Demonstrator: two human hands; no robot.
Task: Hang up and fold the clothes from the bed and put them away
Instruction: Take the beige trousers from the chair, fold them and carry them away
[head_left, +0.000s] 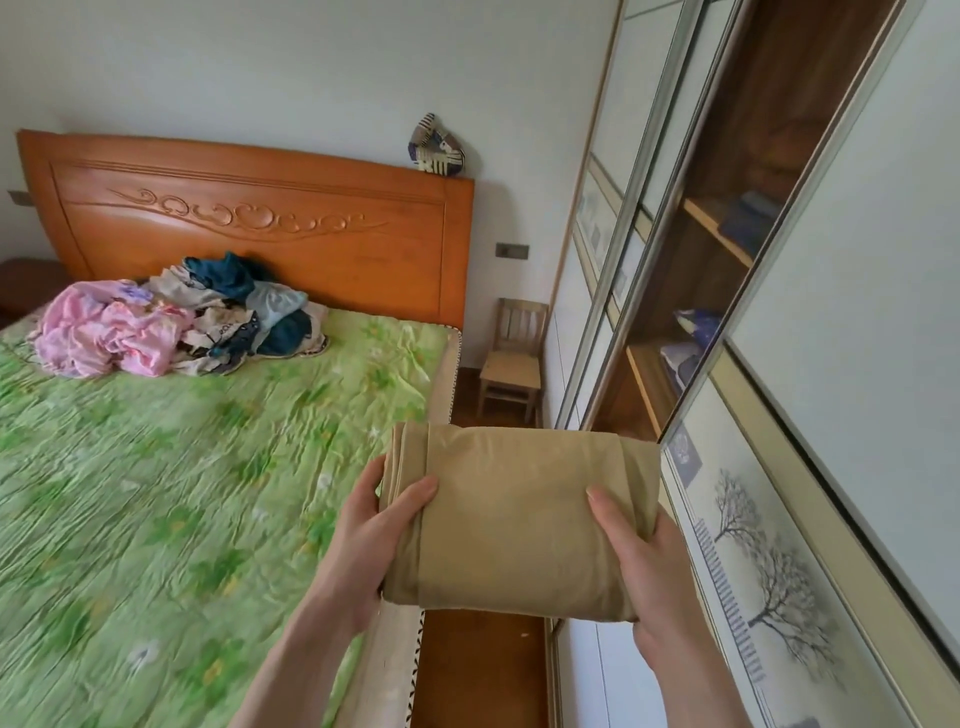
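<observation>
I hold a folded tan garment flat in front of me, above the gap between bed and wardrobe. My left hand grips its left edge, thumb on top. My right hand grips its right edge, thumb on top too. A heap of unfolded clothes, pink, teal, beige and patterned, lies on the green bedspread near the headboard. The wardrobe on the right stands with its sliding door open, showing wooden shelves with folded dark blue items and purple-patterned fabric.
A carved wooden headboard backs the bed, with a patterned cloth object on its top corner. A small wooden chair stands in the narrow aisle of brown floor. A sliding door with tree prints is close on my right.
</observation>
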